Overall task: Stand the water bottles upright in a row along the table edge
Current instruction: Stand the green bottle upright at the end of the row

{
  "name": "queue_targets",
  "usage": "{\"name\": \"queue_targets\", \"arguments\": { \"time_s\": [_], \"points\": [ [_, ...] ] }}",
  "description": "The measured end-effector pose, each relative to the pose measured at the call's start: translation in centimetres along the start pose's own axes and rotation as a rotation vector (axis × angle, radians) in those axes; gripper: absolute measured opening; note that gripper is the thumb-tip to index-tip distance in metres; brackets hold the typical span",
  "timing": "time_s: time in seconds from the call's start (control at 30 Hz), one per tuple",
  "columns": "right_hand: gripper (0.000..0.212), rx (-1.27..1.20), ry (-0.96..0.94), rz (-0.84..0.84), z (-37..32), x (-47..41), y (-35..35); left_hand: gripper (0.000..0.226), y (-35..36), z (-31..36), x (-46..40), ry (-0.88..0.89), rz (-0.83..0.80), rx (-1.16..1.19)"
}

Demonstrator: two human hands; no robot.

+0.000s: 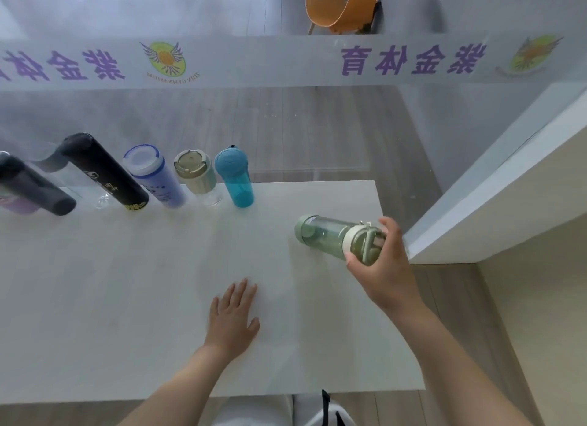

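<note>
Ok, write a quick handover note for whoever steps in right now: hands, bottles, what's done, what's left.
Right hand: grip closed around the cap end of the green bottle, which is tilted on its side, base pointing left, just above or on the table.
Left hand: open, flat on the table, holding nothing.
Done: standing along the far edge are the teal bottle, the beige-lidded bottle, the lavender bottle, a black flask and another black flask at the left.
Left: stand the green bottle upright to the right of the teal one.
</note>
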State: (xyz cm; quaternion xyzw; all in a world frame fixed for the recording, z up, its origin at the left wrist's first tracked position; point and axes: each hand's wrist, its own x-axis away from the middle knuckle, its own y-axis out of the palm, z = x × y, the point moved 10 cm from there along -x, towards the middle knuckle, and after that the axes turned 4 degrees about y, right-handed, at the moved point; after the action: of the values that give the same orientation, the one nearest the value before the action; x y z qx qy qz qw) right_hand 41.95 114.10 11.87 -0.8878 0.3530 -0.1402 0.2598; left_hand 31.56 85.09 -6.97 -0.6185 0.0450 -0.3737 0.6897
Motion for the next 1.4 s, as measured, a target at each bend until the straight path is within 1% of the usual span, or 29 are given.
{"name": "queue_targets", "arguments": {
  "time_s": [0.1, 0.23, 0.33, 0.47, 0.53, 0.6, 0.73, 0.83, 0.9, 0.97, 1.07, 1.2, 1.33, 1.4],
  "points": [
    [0.073, 0.060, -0.101, 0.033, -3.0, -1.4, -0.6, 0.091, -0.1, -0.1, 0.0, 0.009, 0.006, -0.016],
    [0.064, 0.161, -0.227, 0.010, -5.9, -2.6, 0.6, 0.088, -0.2, -0.2, 0.1, 0.030, 0.037, 0.032],
    [0.066, 0.172, -0.289, -0.005, -6.9, -2.9, 2.2, 0.080, 0.0, -0.5, 0.1, 0.026, 0.052, 0.064],
    [0.069, 0.105, -0.294, -0.031, -7.3, -3.4, 4.2, 0.070, 0.4, -0.9, 0.0, 0.041, 0.050, 0.064],
    [0.066, 0.036, -0.264, -0.034, -7.1, -4.0, 4.6, 0.069, 0.5, -1.0, 0.0, 0.051, 0.065, 0.053],
    [0.069, -0.001, -0.253, -0.048, -6.7, -4.3, 5.1, 0.069, 0.4, -1.2, 0.1, 0.066, 0.086, 0.043],
    [0.089, -0.017, -0.229, -0.091, -4.3, -3.7, 7.0, 0.066, 0.1, -1.1, 0.1, 0.100, 0.083, 0.028],
    [0.096, -0.005, -0.153, -0.116, -1.8, -3.1, 8.4, 0.064, -0.2, -1.3, -0.2, 0.129, 0.105, 0.035],
    [0.093, -0.009, -0.088, -0.139, -0.1, -3.0, 9.3, 0.063, -0.7, -1.7, -0.5, 0.127, 0.129, 0.052],
    [0.085, -0.018, -0.007, -0.155, 1.5, -2.9, 10.0, 0.063, -1.2, -2.3, -1.0, 0.108, 0.163, 0.068],
    [0.074, -0.043, 0.066, -0.157, 3.0, -3.3, 10.4, 0.063, -2.2, -3.4, -1.9, 0.072, 0.216, 0.080],
    [0.076, -0.057, 0.172, -0.156, 5.0, -4.3, 10.5, 0.064, -3.5, -5.3, -3.8, 0.027, 0.280, 0.100],
    [0.074, -0.008, 0.205, -0.216, 5.9, -4.2, 12.0, 0.064, -4.4, -6.8, -5.5, 0.000, 0.311, 0.114],
    [0.071, -0.013, 0.211, -0.209, 6.2, -4.4, 12.6, 0.063, -4.4, -6.9, -5.8, 0.008, 0.327, 0.105]
  ]
}}
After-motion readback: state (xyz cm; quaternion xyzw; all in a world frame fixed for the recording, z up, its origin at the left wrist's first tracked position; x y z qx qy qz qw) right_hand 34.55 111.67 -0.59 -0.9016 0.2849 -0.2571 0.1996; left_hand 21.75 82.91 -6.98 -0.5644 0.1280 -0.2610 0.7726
